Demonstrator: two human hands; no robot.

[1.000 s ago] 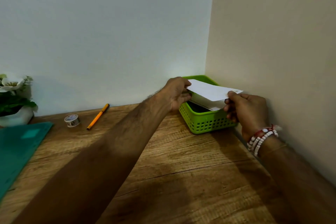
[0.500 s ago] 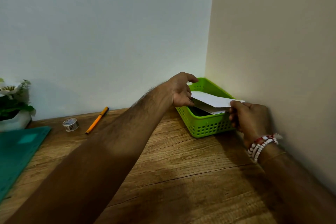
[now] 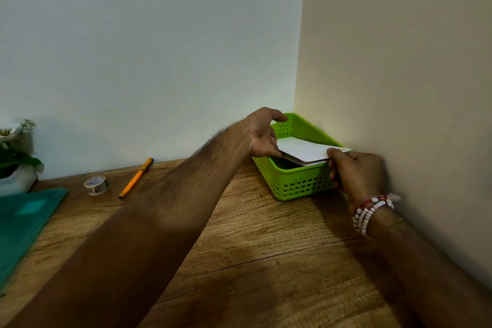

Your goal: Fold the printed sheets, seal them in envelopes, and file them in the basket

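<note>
A lime green perforated basket [image 3: 298, 186] stands in the back right corner of the wooden desk, against both walls. A white envelope [image 3: 303, 150] lies slanted across its top, on other white envelopes inside. My right hand [image 3: 356, 173] pinches the envelope's near right corner at the basket's rim. My left hand [image 3: 262, 134] hovers at the basket's left rim with fingers spread, its fingertips at the envelope's left edge; whether they touch it is unclear.
An orange pen [image 3: 136, 178] and a small roll of tape [image 3: 96, 185] lie at the back of the desk [image 3: 266, 261]. A green cutting mat [image 3: 24, 224] covers the left edge, with a white flower pot [image 3: 16, 165] behind it.
The envelope has come down from above the basket onto the stack inside. My left hand let go of its left end and opened; my right hand lowered with it.
</note>
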